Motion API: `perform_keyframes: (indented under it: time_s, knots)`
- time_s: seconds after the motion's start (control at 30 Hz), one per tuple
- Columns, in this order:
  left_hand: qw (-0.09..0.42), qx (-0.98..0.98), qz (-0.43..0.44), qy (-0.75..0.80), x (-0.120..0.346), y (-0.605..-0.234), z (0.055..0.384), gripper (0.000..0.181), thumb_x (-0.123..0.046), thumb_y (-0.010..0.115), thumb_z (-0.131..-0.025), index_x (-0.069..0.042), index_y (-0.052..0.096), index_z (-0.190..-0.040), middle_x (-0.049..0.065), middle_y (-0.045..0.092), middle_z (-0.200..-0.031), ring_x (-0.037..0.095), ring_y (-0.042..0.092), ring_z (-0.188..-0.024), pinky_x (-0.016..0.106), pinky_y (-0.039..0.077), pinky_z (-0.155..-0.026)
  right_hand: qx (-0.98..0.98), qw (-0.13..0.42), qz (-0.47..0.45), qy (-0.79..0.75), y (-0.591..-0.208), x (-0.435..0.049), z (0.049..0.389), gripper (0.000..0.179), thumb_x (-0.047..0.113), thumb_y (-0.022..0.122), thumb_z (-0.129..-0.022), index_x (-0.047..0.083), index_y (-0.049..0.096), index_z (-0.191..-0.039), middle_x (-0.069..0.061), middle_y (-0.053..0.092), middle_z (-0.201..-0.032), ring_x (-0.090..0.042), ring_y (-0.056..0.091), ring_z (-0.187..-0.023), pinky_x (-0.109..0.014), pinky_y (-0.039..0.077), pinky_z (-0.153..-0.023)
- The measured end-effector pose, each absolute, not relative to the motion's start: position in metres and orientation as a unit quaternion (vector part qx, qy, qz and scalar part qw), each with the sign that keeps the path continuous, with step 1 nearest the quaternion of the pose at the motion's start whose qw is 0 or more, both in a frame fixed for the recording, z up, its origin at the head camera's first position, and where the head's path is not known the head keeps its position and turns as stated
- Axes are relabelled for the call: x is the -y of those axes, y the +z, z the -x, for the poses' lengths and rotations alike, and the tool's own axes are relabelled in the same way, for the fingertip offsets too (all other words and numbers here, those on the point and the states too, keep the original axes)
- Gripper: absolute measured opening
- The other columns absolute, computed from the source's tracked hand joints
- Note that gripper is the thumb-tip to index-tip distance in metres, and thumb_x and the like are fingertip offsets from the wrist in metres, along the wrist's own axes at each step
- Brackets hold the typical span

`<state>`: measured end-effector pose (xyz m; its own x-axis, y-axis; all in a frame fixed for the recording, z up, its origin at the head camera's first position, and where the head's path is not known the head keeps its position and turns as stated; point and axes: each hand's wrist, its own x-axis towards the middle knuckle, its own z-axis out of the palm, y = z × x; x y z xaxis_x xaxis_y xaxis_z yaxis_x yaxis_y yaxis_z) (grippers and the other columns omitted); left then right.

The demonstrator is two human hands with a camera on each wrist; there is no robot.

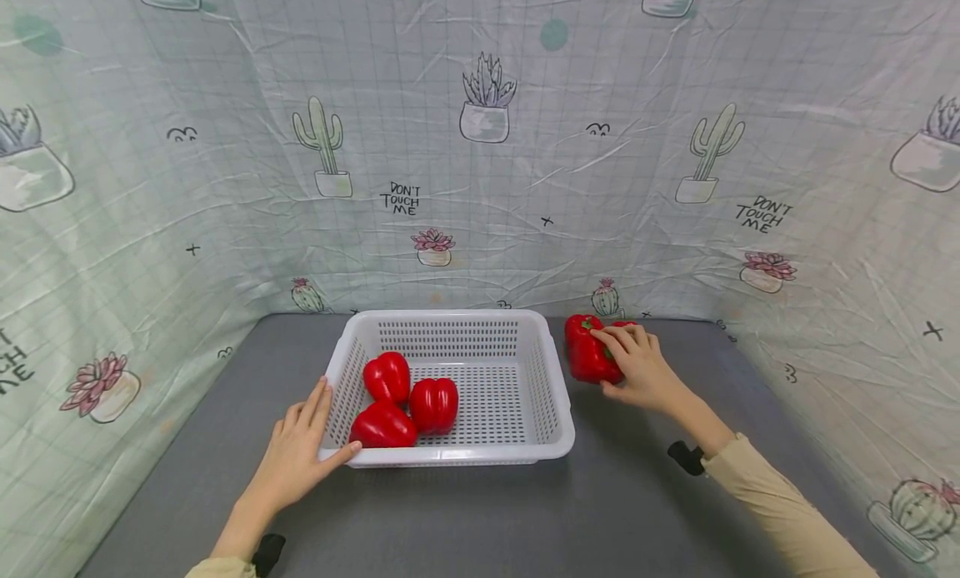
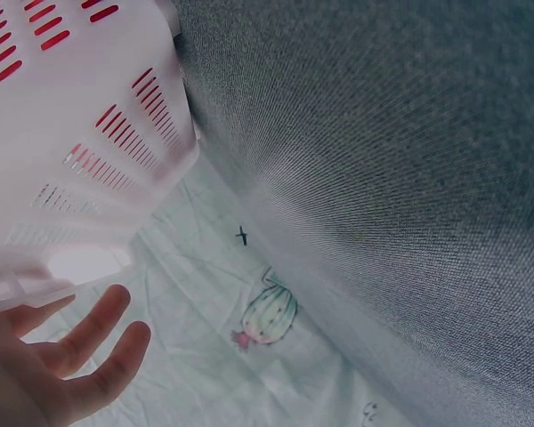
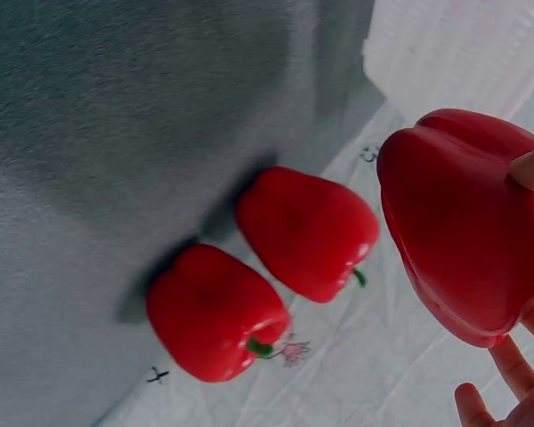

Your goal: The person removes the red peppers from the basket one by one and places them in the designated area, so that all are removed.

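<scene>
Pale cactus-print cloth (image 1: 570,178) walls the scene from nine through twelve to three o'clock, around a grey table (image 1: 465,520). On that sits a white perforated basket (image 1: 465,455). At its eight o'clock corner rests the left hand (image 1: 296,445), fingers straight along the rim, thumb spread away from them. Outside, near three o'clock, the right hand (image 1: 645,374) pinches one red pepper (image 3: 467,227) between thumb and fingertips. Two loose peppers (image 3: 307,233) lie close by; three more peppers (image 1: 433,406) sit toward the basket's nine o'clock side. The pinched one looks light, firm and slippery-skinned; best held across its broad flanks, sparing the green stems (image 3: 260,347).
</scene>
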<state>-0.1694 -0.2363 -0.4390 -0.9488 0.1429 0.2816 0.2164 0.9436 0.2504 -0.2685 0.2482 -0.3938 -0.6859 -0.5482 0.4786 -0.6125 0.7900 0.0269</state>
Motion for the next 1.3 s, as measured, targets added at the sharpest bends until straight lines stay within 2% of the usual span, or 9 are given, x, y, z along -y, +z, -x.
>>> perform_keyframes:
  time_s: [0.5,0.8,1.3]
  knots:
    - [0.125,0.978,0.088,-0.143,0.235,-0.437,0.168,0.094,-0.056,0.059,-0.073,0.002,0.025,-0.138,0.020,0.022,-0.145,0.036,0.035,-0.112,0.057,0.033,-0.086,0.937,0.187,-0.291,0.055,-0.414,-0.261,0.284,0.070,0.024,0.075,-0.059,0.005,0.046,-0.121,-0.014,0.045,-0.116,-0.032,0.034,-0.108,-0.051,0.033,-0.076]
    - [0.142,0.975,0.093,-0.141,0.235,-0.438,0.169,0.092,-0.054,0.061,-0.072,0.003,0.028,-0.137,0.020,0.024,-0.144,0.036,0.036,-0.110,0.057,0.034,-0.085,0.943,0.163,-0.286,0.054,-0.421,-0.262,0.293,0.070,0.023,0.075,-0.060,0.005,0.048,-0.122,-0.014,0.046,-0.116,-0.032,0.036,-0.106,-0.052,0.032,-0.077]
    - [0.131,0.978,0.083,-0.141,0.233,-0.436,0.168,0.093,-0.055,0.060,-0.072,0.002,0.026,-0.138,0.020,0.022,-0.145,0.037,0.035,-0.113,0.058,0.033,-0.087,0.950,0.126,-0.283,0.036,-0.426,-0.257,0.303,0.067,0.025,0.074,-0.063,0.004,0.048,-0.121,-0.015,0.049,-0.118,-0.032,0.039,-0.104,-0.053,0.033,-0.077]
